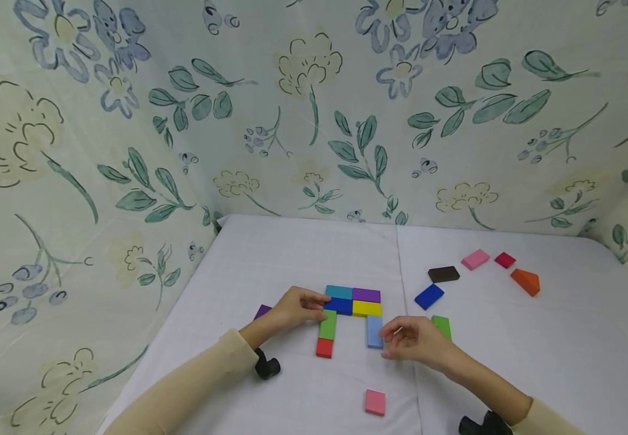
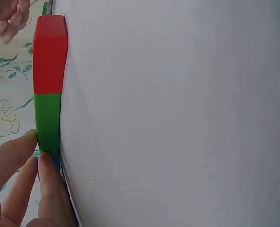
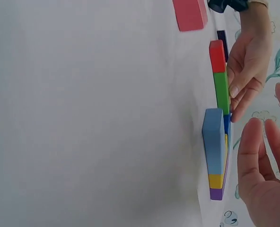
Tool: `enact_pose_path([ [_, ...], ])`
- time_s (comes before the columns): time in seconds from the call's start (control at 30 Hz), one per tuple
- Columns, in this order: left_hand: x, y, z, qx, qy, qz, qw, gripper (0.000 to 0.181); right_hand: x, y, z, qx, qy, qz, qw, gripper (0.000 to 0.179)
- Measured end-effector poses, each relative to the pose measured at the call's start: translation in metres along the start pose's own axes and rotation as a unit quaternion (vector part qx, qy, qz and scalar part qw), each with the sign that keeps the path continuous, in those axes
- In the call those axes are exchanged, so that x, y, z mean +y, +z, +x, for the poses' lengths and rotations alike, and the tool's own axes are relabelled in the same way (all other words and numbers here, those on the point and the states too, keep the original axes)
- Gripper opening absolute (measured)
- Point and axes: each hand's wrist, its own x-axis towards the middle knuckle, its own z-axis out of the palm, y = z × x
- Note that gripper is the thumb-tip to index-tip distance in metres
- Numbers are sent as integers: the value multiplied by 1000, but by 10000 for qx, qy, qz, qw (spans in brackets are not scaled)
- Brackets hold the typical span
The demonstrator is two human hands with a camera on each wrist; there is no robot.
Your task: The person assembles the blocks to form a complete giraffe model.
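Observation:
Flat coloured blocks form an arch-like shape on the white cloth. Its top has a teal block [image 1: 338,292], a purple block [image 1: 366,295], a dark blue block [image 1: 338,306] and a yellow block [image 1: 367,308]. A green block [image 1: 327,327] and a red block [image 1: 324,348] make the left leg; a light blue block [image 1: 375,332] makes the right one. My left hand [image 1: 294,309] touches the green and dark blue blocks at their left side with extended fingertips. Beside the light blue block, my right hand [image 1: 419,341] has relaxed, parted fingers and holds nothing.
Towards me lies a pink block [image 1: 375,402]. Loose at the right are a dark brown block [image 1: 444,274], a blue block [image 1: 429,296], an orange block [image 1: 526,282] and a second green block [image 1: 441,327]. Another purple block [image 1: 262,311] shows partly behind my left wrist.

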Motion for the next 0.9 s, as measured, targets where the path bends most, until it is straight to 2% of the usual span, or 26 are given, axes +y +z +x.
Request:
enact_pose_path([
  [0.2,1,1,1,4,-54,1,10000,34,7,13,-20,-434,72,369,9984,40],
  [0.47,2,1,1,63,-87,-94,9999,35,20,28,-32,-905,-245,558,9940,33],
  [0.63,1,1,1,74,-66,-109,9999,35,23,35,-32,-968,-219,643,9930,34],
  [0.9,1,2,1,78,-60,-15,10000,35,25,40,-31,-848,-298,253,9956,35],
])
